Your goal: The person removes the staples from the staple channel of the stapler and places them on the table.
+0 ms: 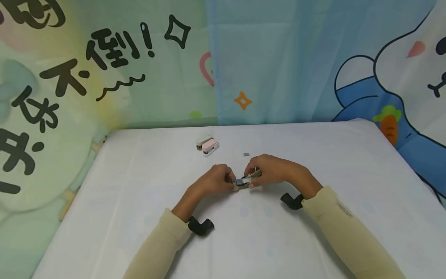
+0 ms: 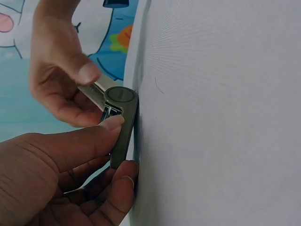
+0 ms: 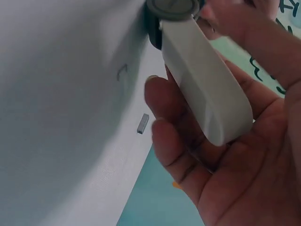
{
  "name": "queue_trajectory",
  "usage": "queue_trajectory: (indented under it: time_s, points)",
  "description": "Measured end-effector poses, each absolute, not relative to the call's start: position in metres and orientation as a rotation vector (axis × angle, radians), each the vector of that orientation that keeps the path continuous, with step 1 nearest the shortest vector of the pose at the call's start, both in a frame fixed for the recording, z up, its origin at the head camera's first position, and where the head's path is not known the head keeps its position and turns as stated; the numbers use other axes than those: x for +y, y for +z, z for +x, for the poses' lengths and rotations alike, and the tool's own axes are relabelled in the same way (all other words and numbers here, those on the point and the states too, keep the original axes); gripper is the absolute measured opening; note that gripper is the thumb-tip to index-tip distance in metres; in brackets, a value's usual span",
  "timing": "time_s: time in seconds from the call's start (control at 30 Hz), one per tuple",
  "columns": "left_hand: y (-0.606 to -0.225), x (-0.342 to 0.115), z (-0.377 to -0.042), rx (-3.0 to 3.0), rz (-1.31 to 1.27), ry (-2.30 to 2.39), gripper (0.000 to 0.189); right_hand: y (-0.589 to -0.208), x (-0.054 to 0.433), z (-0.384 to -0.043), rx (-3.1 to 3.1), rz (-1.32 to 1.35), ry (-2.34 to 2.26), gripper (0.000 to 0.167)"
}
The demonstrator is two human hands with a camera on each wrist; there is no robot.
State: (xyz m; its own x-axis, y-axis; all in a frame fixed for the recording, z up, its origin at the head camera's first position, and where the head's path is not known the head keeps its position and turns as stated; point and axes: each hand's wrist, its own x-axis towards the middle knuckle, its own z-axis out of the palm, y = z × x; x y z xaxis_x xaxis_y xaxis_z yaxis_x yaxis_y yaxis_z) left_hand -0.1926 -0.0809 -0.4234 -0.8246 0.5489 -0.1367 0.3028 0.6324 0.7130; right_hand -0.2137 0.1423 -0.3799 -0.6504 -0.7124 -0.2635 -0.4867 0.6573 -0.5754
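Observation:
A small grey-green stapler [image 1: 246, 179] is held unfolded between both hands, low over the white table. My left hand [image 1: 216, 179] pinches its lower part. In the left wrist view, the thumb presses beside the metal staple channel [image 2: 112, 112] and the other fingers lie under the long base [image 2: 124, 139]. My right hand [image 1: 273, 169] grips the raised top arm. Close up in the right wrist view, that pale arm [image 3: 207, 80] lies between thumb and fingers, below the round hinge cap [image 3: 174, 6]. A short grey strip of staples [image 1: 246, 154] lies on the table just beyond the right hand.
Farther back sit a pink mini stapler [image 1: 210, 146] and a white one [image 1: 203, 138] side by side. A thin bent wire [image 3: 122, 71] lies on the white tablecloth [image 1: 139, 166]. Printed curtains [image 1: 265, 69] hang behind the table. Black wrist mounts [image 1: 201, 226] jut inward from both cuffs.

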Motion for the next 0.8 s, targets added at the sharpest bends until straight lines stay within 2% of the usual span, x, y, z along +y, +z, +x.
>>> queue_trajectory:
  time_s: [0.5, 0.8]
  points:
    - [-0.424, -0.075, -0.2, 2.497, 0.744, 0.98, 0.011, -0.381, 0.147, -0.209, 2.475, -1.085, -0.477, 0.023]
    - [-0.419, -0.038, -0.224, 2.582, 0.803, 0.932, 0.012, -0.373, 0.178, -0.224, 2.594, -1.027, -0.454, 0.024]
